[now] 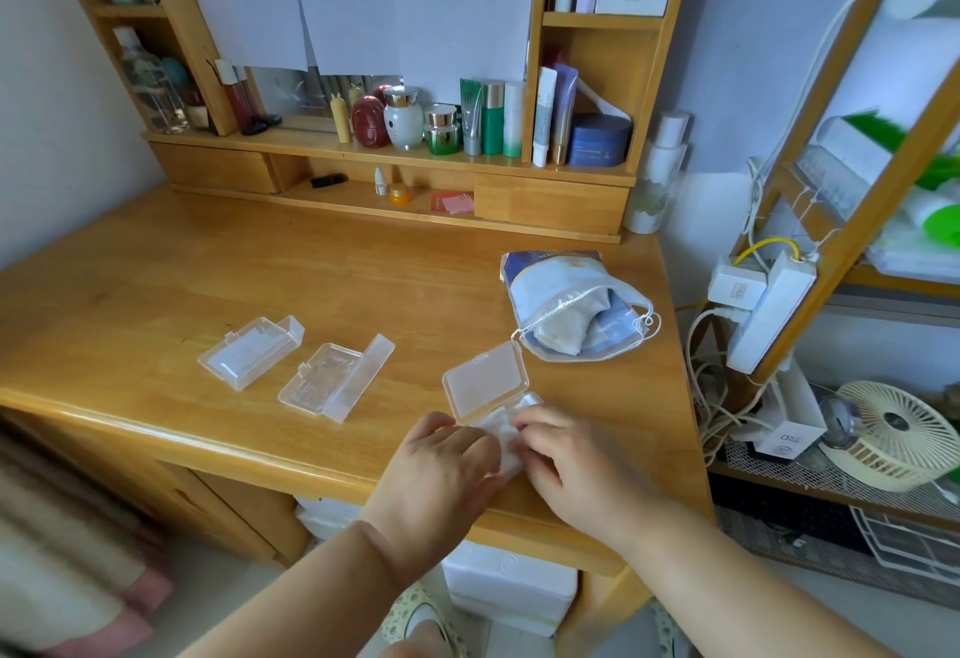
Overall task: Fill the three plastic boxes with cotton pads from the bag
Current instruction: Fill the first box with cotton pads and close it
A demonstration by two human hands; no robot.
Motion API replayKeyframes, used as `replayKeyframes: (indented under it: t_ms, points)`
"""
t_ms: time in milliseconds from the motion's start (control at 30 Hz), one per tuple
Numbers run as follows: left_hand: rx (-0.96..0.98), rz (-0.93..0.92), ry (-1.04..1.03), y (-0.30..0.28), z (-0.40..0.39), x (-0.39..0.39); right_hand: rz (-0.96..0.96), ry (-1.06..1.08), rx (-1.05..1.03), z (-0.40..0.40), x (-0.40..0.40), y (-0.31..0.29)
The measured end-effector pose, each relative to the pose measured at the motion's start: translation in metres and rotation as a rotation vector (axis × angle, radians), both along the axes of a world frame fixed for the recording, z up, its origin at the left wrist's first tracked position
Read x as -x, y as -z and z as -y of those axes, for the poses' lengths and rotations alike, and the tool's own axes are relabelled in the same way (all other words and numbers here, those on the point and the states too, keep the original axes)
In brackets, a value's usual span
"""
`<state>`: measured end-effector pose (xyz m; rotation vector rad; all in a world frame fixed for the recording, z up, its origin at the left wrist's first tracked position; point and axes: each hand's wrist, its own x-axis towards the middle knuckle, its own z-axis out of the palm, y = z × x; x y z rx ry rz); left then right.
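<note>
The left hand (pixel 441 460) and the right hand (pixel 566 455) meet at the near edge of the desk (pixel 156 283), fingers curled down onto a stack of white cotton pads (pixel 506 436) between them. The pads sit in the nearest plastic box (pixel 488 387), whose clear lid stands tilted open behind them; how full it is stays hidden under the fingers. Both forearms reach in from below, wrists slightly bent, backs of the hands up. To the left lie two more clear boxes, the middle box (pixel 332 377) and the far-left box (pixel 249 353), lids folded open, nothing visible inside. Just beyond the nearest box lies the blue-and-white drawstring bag (pixel 571 304), mouth open, white pads showing within. Its printing is too blurred to read.
</note>
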<state>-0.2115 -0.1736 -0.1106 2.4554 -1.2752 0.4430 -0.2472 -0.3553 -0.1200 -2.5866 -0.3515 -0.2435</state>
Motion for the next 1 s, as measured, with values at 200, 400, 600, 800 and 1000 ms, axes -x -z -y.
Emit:
replayKeyframes:
  t_ms: [200, 400, 600, 800, 1000]
  points:
    - [-0.022, -0.011, 0.006, -0.005, -0.001, 0.003, 0.192, -0.072, 0.217, -0.001, 0.004, 0.0]
    - [-0.038, 0.042, 0.012, -0.003, 0.0, 0.005, 0.197, -0.059, 0.273, 0.001, 0.002, 0.003]
    - [-0.048, 0.026, -0.021, -0.004, 0.007, 0.008, 0.121, -0.035, 0.265, 0.0, 0.011, 0.009]
    - [0.0, -0.097, -0.01, -0.001, -0.011, 0.011, 0.026, -0.092, 0.182, 0.005, 0.012, 0.005]
    - [0.178, -0.168, -0.114, -0.008, -0.008, 0.015, 0.192, 0.07, -0.016, 0.017, 0.015, -0.001]
